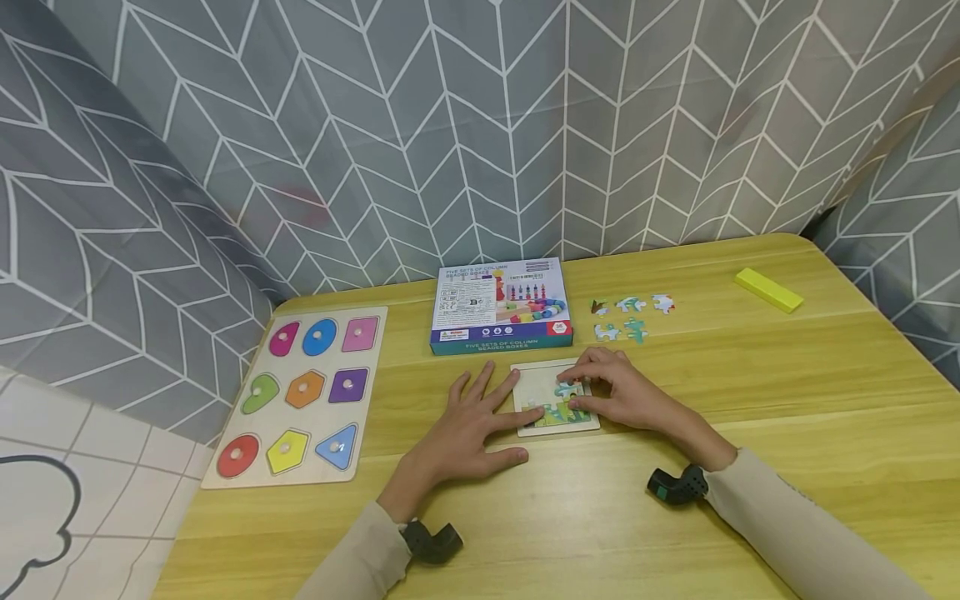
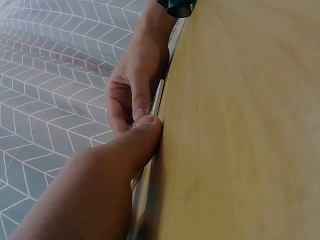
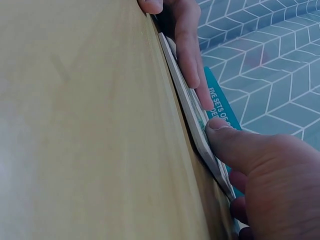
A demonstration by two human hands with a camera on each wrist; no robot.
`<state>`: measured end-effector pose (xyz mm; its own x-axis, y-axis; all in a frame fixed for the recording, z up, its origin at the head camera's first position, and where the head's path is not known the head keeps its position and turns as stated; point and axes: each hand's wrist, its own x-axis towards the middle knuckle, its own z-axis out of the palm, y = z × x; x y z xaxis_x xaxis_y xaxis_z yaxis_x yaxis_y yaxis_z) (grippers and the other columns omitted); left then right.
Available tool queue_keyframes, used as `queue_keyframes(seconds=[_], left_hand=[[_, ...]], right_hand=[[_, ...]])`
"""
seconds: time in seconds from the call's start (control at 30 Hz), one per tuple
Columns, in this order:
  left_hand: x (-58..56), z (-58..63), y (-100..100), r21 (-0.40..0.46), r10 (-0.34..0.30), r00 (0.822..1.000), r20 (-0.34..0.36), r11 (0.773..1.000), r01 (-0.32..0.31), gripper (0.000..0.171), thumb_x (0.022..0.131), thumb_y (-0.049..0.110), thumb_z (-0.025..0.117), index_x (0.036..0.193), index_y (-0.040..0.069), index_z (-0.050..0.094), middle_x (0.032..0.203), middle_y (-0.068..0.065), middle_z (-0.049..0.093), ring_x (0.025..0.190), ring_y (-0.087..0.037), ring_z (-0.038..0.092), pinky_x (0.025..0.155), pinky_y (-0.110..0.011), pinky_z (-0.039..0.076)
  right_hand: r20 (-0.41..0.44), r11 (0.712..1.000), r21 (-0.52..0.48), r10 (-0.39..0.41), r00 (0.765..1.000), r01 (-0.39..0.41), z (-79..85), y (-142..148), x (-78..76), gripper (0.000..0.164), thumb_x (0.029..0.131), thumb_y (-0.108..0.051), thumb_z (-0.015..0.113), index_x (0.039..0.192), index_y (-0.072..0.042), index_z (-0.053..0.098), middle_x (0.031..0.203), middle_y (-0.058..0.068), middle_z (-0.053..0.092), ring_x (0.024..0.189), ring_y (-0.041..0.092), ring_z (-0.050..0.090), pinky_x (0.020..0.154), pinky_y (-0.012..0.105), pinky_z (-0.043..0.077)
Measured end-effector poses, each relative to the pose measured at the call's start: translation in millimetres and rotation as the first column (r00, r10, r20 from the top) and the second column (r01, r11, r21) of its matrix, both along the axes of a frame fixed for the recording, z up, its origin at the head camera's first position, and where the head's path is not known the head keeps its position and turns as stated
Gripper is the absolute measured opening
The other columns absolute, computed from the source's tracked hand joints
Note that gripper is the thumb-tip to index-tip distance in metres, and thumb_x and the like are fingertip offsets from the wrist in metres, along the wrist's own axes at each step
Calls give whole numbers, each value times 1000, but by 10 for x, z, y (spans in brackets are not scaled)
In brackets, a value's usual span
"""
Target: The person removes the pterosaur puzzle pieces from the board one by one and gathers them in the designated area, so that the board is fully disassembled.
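The puzzle tray lies before the box, right of the shape board, on the table.

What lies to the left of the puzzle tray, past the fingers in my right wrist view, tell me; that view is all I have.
Observer: A nine-shape board lies there, beyond the left hand.
Operator: Now tell me what lies close on the right of the box.
Observer: Five loose puzzle pieces, spread in a small group.
Operator: Go farther right and name what is there.
Observer: A single yellow block, near the table's far edge.
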<state>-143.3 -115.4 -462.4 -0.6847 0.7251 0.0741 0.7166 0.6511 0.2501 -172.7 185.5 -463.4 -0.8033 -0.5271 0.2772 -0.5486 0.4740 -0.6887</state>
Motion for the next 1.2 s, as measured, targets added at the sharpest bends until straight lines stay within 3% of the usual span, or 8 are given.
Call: queue_keyframes(seconds=[0.63, 1.2], left_hand=[[2, 31, 6, -1, 1, 1000, 24, 1000, -1, 57, 97, 68, 46, 152, 52, 38, 173, -3, 16, 160, -40, 2, 122, -67, 7], [0, 39, 5, 6, -7, 1000, 7, 1000, 6, 57, 97, 68, 46, 152, 52, 38, 172, -4, 17, 159, -42, 4, 122, -67, 10]], right_hand=[[-25, 1000, -11, -12, 1000, 12, -2, -3, -6, 30, 87, -16, 81, 116, -17, 75, 100, -5, 61, 91, 12, 45, 81, 33, 30], [-13, 994, -97, -59, 998, 57, 38, 68, -55, 28, 90, -12, 79, 117, -12, 74, 101, -2, 60, 87, 14, 47, 74, 28, 40]])
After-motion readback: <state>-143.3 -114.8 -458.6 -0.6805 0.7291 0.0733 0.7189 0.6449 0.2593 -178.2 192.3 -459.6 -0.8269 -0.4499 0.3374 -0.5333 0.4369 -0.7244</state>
